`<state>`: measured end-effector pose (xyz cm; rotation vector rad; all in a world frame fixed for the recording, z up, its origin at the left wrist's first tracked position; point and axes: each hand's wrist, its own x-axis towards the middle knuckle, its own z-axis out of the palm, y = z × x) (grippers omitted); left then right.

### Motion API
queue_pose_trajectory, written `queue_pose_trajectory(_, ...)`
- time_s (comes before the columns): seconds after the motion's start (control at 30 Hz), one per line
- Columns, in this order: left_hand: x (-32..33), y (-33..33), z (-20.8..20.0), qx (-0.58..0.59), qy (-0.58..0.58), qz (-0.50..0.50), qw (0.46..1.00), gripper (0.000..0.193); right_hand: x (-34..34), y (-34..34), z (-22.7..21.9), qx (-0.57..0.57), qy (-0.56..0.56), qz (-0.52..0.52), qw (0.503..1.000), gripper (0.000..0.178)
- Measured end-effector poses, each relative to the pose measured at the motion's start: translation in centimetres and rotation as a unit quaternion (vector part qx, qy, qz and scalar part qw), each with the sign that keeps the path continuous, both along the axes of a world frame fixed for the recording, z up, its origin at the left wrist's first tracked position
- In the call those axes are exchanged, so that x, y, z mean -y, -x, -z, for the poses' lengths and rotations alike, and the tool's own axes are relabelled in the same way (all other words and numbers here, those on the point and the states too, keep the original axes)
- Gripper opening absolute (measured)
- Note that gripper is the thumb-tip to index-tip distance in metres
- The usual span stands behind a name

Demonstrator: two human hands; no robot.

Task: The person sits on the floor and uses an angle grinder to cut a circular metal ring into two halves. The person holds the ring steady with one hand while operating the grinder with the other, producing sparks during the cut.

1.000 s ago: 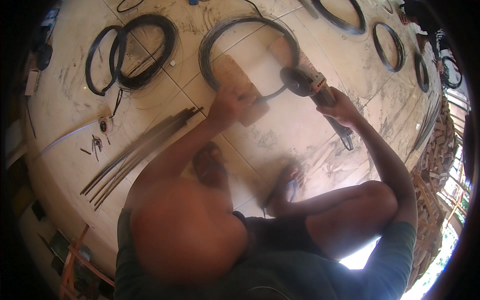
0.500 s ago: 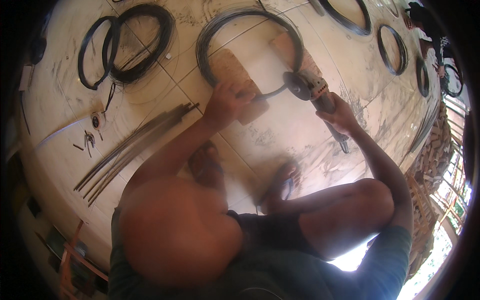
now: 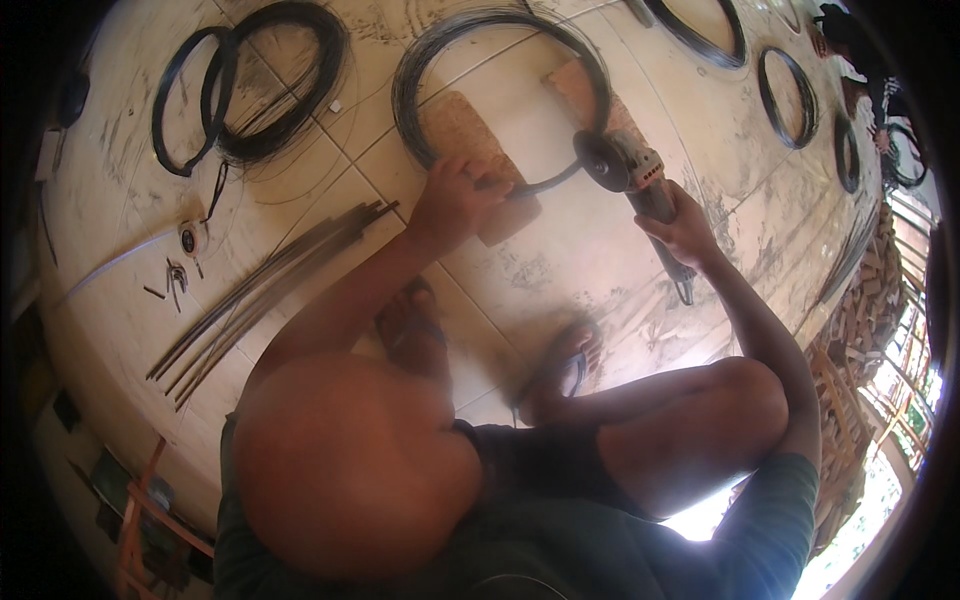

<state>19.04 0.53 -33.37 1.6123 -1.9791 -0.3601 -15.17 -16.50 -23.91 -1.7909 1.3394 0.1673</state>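
A large coil of dark wire (image 3: 404,95) rests across two reddish bricks, the left brick (image 3: 462,120) and the right brick (image 3: 572,88). My left hand (image 3: 462,200) is closed on the near left side of the coil, above the left brick. In my right hand (image 3: 688,228) is an angle grinder (image 3: 655,200), gripped round its body. The grinder's dark disc (image 3: 603,160) sits at the coil's near right side, by the right brick. Whether the disc touches the wire I cannot tell.
Two overlapping wire coils (image 3: 165,110) lie at the far left. Below them are a tape measure (image 3: 190,238), small metal pieces (image 3: 175,280) and a bundle of rods (image 3: 270,290). More coils (image 3: 787,98) lie at the far right, near another person. My feet (image 3: 570,365) are close to the bricks.
The grinder has shifted slightly right and away from me, and its disc shows at a different tilt. My left hand stays on the coil.
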Motion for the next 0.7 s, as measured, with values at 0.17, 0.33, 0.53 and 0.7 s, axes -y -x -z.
queue_pose_trajectory(0.17, 0.09, -0.06, 0.23, 0.01, 0.019, 0.004, 1.0, 0.034, -0.21, 0.37, 0.29, 0.01, 0.001, 0.003, 1.0, 0.064)
queue_pose_trajectory(0.33, -0.08, -0.12, 0.43, 0.008, 0.023, 0.004, 1.0, 0.034, -0.23, -0.09, -0.15, -0.003, 0.014, -0.021, 1.0, 0.063)
queue_pose_trajectory(0.53, -0.12, -0.1, 0.69, -0.005, 0.011, 0.006, 1.0, 0.034, -0.24, -0.11, 0.11, -0.003, 0.032, -0.027, 0.999, 0.061)
queue_pose_trajectory(0.7, -0.06, -0.03, 0.52, 0.007, 0.021, 0.002, 1.0, 0.034, -0.23, -0.27, 0.02, -0.013, 0.041, -0.034, 0.999, 0.061)
